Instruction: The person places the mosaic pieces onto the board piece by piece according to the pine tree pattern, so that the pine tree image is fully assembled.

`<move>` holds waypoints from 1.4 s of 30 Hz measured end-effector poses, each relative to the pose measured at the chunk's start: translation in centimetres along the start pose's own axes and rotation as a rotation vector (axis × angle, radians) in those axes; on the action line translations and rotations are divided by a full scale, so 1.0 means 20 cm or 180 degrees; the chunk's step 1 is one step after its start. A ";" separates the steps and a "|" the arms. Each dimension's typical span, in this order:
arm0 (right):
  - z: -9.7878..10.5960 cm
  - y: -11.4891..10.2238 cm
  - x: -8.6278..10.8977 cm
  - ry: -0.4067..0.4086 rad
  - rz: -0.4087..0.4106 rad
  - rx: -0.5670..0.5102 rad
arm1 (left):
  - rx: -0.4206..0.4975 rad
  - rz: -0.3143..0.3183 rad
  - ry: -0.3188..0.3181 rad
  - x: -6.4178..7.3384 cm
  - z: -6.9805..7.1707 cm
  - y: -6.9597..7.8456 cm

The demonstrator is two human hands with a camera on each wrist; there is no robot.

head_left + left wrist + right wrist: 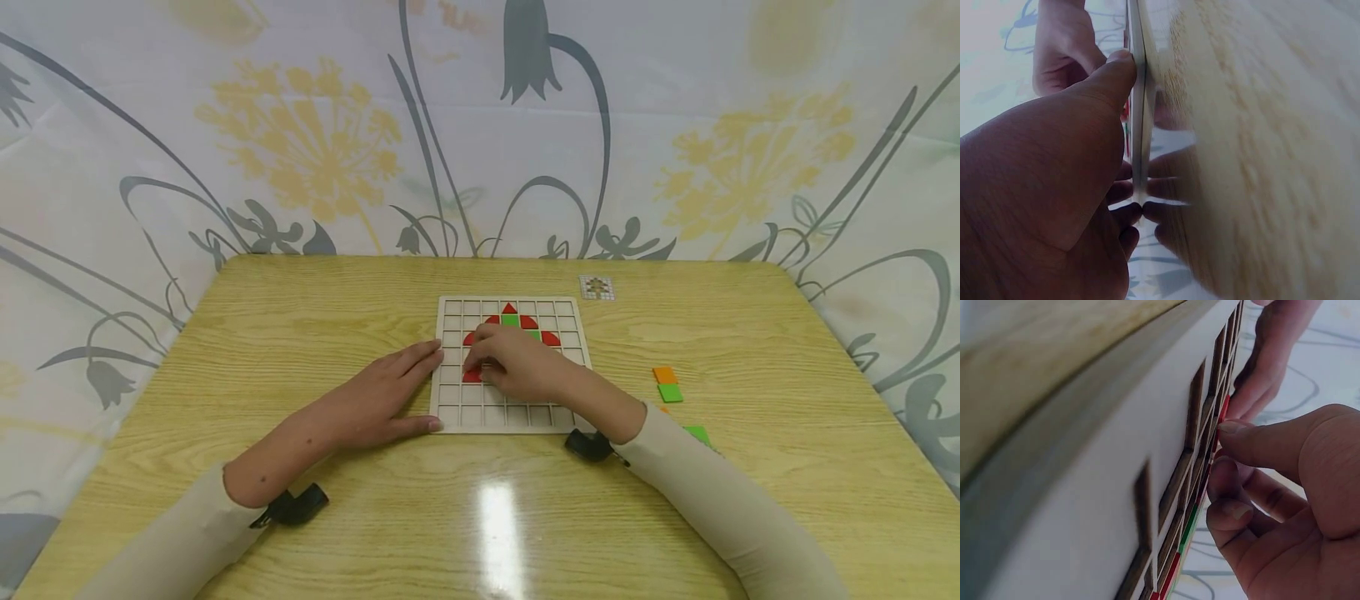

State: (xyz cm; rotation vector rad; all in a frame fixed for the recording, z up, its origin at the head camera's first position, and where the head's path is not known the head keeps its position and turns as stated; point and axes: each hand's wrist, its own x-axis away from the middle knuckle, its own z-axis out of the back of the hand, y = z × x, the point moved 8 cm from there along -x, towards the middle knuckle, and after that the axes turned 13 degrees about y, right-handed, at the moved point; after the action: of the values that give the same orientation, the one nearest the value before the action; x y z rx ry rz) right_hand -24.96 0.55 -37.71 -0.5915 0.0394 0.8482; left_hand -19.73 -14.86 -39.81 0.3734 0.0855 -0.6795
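Note:
A pale wooden grid board (510, 431) lies flat on the table, with red and green tiles set in its cells. At the top sits a red triangle (509, 309), with a green square (510, 320) below it and a red rounded tile (552, 339) further right. My right hand (528, 362) reaches over the board, its thumb and curled fingers at a red tile (471, 377) in the left part of the grid. The hand hides the cells beneath it. My left hand (378, 396) rests along the board's left edge, fingers extended, thumb at the lower left corner.
Right of the board lie an orange tile (664, 375), a green tile (671, 392) and another green tile (697, 434) partly behind the right sleeve. A small patterned card (597, 287) lies beyond the board's upper right corner. Patterned fabric (480, 167) hangs behind the table.

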 end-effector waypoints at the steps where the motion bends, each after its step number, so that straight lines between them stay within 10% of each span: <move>1: 0.00 0.00 0.00 0.0000 0.0003 0.0004 | -0.0002 0.0002 -0.0002 0.00 0.00 0.00; 42: 0.56 0.35 0.66 0.0738 -0.0609 0.0353 | -0.0066 -0.0001 -0.0023 -0.01 -0.01 0.00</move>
State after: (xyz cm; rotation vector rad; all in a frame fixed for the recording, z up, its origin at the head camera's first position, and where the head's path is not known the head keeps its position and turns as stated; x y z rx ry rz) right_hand -23.24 18.95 -35.06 -0.5769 0.2358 0.5851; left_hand -19.85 -14.70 -40.02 0.3510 0.0858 -0.6798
